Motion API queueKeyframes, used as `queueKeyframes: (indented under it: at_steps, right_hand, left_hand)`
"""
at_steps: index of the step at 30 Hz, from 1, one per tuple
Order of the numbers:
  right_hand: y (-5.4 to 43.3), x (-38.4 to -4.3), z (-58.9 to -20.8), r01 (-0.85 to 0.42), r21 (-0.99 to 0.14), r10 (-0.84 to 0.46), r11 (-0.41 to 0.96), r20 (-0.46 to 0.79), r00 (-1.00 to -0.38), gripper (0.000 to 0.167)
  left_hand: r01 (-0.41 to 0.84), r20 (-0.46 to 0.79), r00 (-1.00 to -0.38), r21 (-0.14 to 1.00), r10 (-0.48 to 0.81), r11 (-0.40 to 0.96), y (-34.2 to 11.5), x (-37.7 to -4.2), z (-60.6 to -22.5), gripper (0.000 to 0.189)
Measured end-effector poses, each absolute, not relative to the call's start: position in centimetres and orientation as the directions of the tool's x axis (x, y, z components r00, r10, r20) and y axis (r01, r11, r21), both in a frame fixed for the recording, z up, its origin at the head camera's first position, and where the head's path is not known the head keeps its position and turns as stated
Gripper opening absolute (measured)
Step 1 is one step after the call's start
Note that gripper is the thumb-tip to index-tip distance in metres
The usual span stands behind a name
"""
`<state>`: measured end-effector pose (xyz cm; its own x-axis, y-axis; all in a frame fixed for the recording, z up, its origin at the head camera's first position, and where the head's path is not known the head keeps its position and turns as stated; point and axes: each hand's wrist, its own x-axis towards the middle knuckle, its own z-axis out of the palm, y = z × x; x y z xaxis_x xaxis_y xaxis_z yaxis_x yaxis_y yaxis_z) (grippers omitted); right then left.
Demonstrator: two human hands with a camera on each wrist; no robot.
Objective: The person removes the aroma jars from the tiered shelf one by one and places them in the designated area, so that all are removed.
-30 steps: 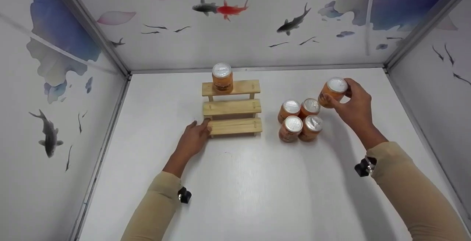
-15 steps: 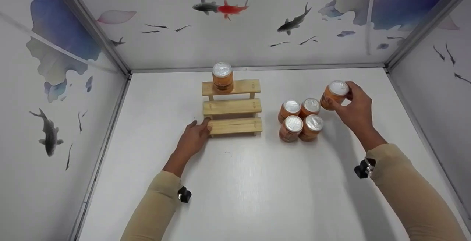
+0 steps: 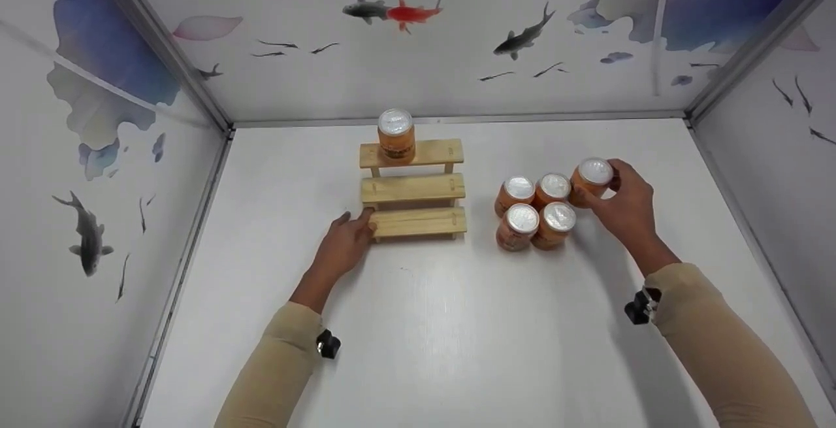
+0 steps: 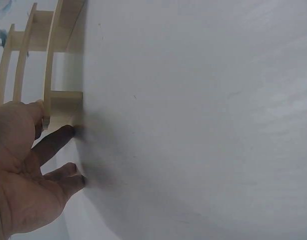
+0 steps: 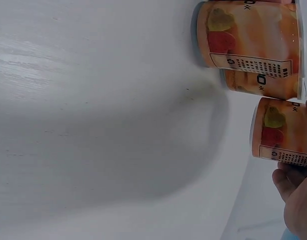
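My right hand (image 3: 624, 206) grips an orange can (image 3: 590, 183) with a silver lid, thumb on its near side and fingers behind. The can stands upright right beside a cluster of several like cans (image 3: 516, 229). In the right wrist view the gripped can (image 5: 281, 127) shows a printed fruit label, with its base close to the table. My left hand (image 3: 343, 245) holds the left end of the lowest step of a three-step wooden rack (image 3: 418, 222). In the left wrist view its thumb lies on the board's end and the other fingers reach below. Another orange can (image 3: 396, 137) stands on the top step.
The white table (image 3: 444, 336) has a metal strip (image 3: 457, 119) along its back edge. White panels painted with fish enclose it at the back, left and right. A small black wrist camera (image 3: 328, 344) sits at the left cuff, and another wrist camera (image 3: 640, 307) at the right.
My right hand has brought the gripped can down and nearer to me, in beside the cluster. The left hand stays at the rack, which has not moved.
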<state>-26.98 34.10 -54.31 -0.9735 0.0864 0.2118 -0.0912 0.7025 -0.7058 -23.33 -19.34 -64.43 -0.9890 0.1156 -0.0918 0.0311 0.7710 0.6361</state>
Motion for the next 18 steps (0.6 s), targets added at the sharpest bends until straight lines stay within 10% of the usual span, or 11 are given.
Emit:
queueKeyframes:
  at_steps: [18]
  right_hand:
    - [34.7,-26.7,-56.5,0.026,-0.731,0.083,0.682,0.042,-0.996,0.072]
  left_hand:
    - [-0.01,-0.149,-0.983,0.638,0.111,0.77,-17.9,-21.4,-59.9,0.059]
